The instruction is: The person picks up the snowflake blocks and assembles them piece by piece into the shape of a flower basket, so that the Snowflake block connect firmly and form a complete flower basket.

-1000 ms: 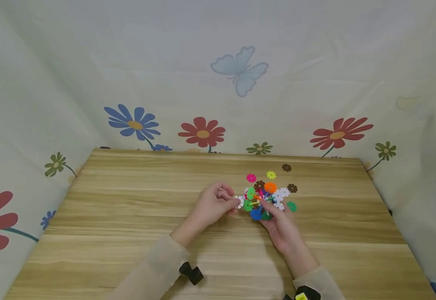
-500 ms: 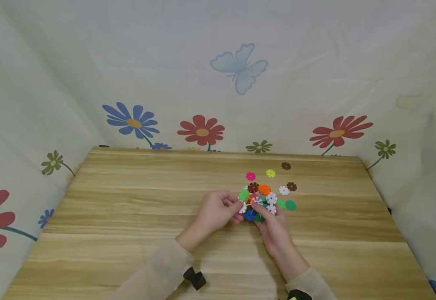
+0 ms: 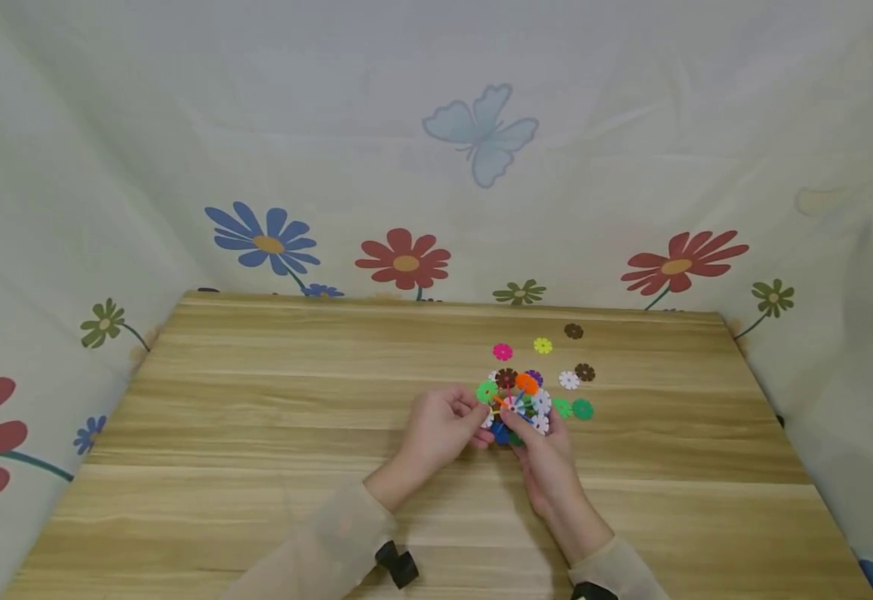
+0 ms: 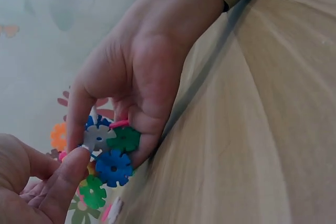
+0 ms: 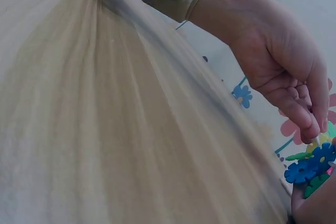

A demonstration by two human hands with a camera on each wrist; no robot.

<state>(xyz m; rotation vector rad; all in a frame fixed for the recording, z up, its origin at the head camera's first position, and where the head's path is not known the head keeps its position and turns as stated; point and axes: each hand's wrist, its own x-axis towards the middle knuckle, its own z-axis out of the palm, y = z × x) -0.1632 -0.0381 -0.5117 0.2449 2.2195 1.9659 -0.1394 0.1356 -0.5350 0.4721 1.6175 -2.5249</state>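
Note:
My right hand (image 3: 551, 467) holds a round cluster of interlocked plastic flower discs (image 3: 526, 384), its thumb pressing the middle. Orange, brown, white, green and blue discs fan outward from it. At the cluster's left edge my left hand (image 3: 440, 427) pinches a white disc (image 3: 487, 419) between thumb and fingers; the fingertips overlap the cluster. In the left wrist view the right hand (image 4: 142, 72) curls round the cluster, where a blue disc (image 4: 114, 168) and a grey-white disc (image 4: 99, 138) show. Blue discs (image 5: 302, 172) appear below the left fingertips in the right wrist view.
Loose discs lie beyond the hands on the wooden table (image 3: 271, 375): pink (image 3: 502, 352), yellow (image 3: 542, 345), two brown (image 3: 574, 331), white (image 3: 569, 380) and two green (image 3: 582, 409). A flower-printed curtain (image 3: 316, 142) hangs behind the table.
The right hand has brought the cluster left and slightly down. My left hand has moved right with the white disc, from beside the cluster to its edge.

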